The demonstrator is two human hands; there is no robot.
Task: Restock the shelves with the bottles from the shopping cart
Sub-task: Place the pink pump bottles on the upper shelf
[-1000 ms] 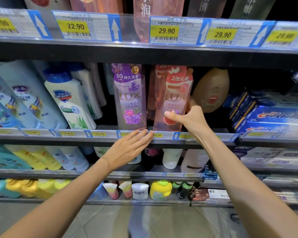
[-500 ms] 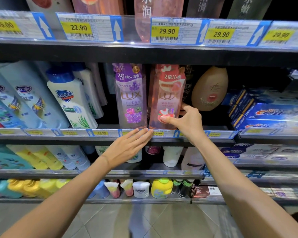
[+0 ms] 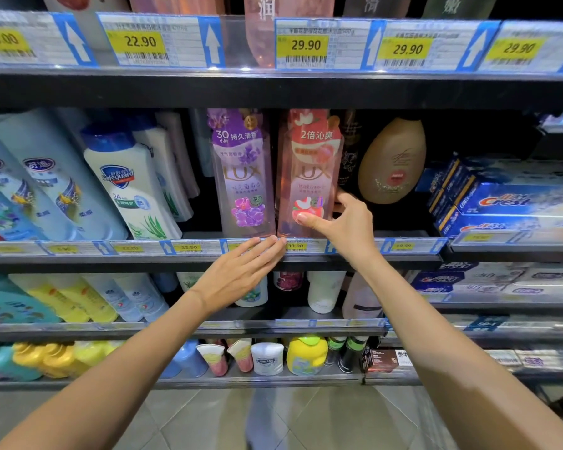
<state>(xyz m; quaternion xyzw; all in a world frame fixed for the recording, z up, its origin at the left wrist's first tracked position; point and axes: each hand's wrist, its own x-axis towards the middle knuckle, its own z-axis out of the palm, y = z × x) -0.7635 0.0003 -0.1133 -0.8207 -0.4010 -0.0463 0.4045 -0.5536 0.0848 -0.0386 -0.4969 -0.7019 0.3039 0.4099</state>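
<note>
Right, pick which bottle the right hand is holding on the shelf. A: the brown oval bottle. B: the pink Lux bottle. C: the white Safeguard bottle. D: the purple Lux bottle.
B: the right hand has its thumb on the front and fingers round the side of the pink Lux bottle, while the left hand rests flat at the shelf edge.

- pink LUX bottle (image 3: 307, 177): clear tinted plastic, glossy, printed film label
- purple LUX bottle (image 3: 242, 177): same clear glossy plastic
- Safeguard bottle (image 3: 134, 186): opaque white plastic, smooth, blue cap
- tan bottle (image 3: 392, 160): opaque plastic, satin sheen
- Crest boxes (image 3: 514, 203): glossy printed cardboard
- shelf edge (image 3: 176, 259): dark matt metal, clear plastic strip over paper price tags
- floor (image 3: 306, 417): smooth tiles
</note>
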